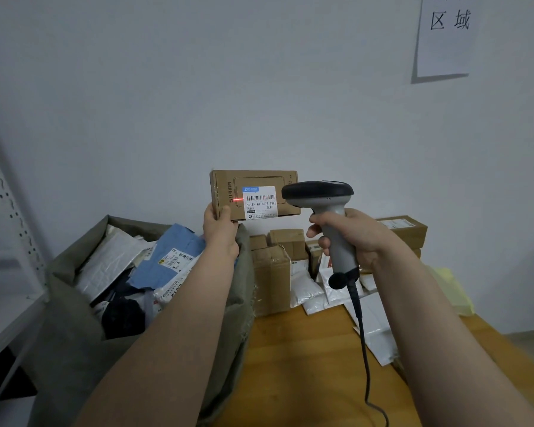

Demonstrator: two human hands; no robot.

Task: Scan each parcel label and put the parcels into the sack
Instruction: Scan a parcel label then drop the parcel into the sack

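Parcel (256, 179) in left hand (220, 232): long axis horizontal, label (260, 202) facing scanner (318, 194).

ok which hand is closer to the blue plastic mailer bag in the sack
Left. The left hand, holding the flat brown cardboard box, is just right of the blue plastic mailer bag; the right hand, gripping the grey handheld scanner, is farther right.

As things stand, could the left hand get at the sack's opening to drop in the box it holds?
Probably yes. The left hand holds the cardboard box by the right rim of the sack, whose mouth lies open below. Nothing shows between them, though parcels already fill much of it.
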